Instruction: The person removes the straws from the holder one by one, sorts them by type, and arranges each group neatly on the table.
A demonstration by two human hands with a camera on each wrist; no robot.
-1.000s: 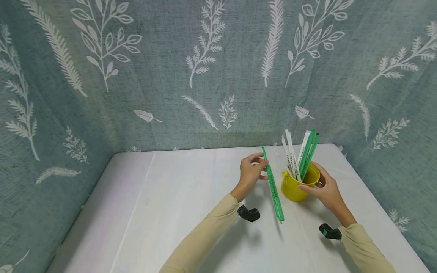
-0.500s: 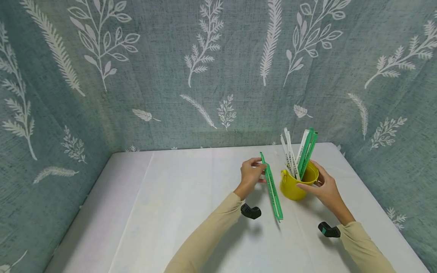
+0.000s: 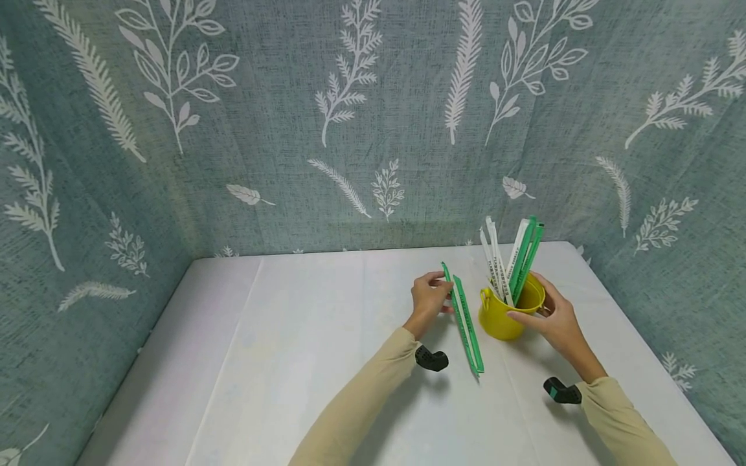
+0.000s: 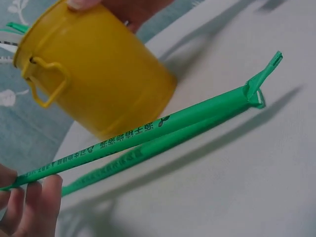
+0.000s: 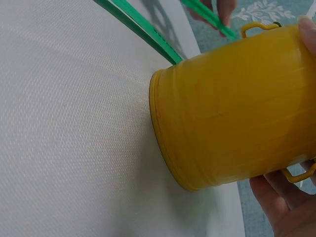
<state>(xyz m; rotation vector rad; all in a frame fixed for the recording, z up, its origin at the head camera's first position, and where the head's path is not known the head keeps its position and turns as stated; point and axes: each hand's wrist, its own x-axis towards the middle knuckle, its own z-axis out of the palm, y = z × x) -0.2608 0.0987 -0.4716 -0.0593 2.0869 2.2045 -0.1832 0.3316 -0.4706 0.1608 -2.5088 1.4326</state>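
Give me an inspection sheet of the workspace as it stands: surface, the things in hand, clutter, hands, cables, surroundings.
Surface: white cloth-covered table, a faint crease running front to back.
Job's things: two long green paper-wrapped sticks, near ends on the table beside the yellow metal bucket; more green and white wrapped sticks stand in the bucket.
Clutter: nothing seen.
Hands: left hand pinches the far ends of the two sticks; right hand holds the bucket's side.
Cables: nothing seen; a black wrist-camera mount shows on each arm.
Surroundings: grey-green curtain with white leaf print on three sides.
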